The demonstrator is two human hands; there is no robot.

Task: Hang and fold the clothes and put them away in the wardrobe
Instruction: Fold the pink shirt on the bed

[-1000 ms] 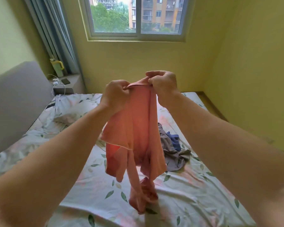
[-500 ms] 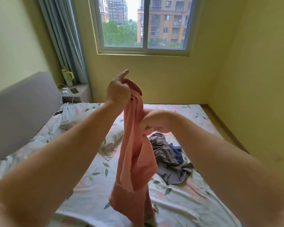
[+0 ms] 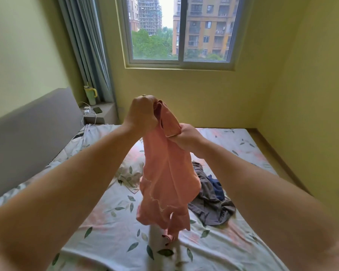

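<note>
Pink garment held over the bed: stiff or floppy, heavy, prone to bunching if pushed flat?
Likely floppy: the salmon-pink cloth garment hangs limp in folds below the left hand and right hand. Probably light: held only near its top. Dangling ends may bunch on the leaf-print bedsheet.

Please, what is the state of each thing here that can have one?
Pink fabric garment, held up, hanging bunched.
Left hand, grips the garment's top.
Right hand, grips a fold lower down.
Grey cloth garment, crumpled on the floral bed sheet.
Dark blue garment, crumpled, touching the grey one.
Grey-blue curtain, drawn aside.
Green tumbler with yellow handle, upright.
</note>
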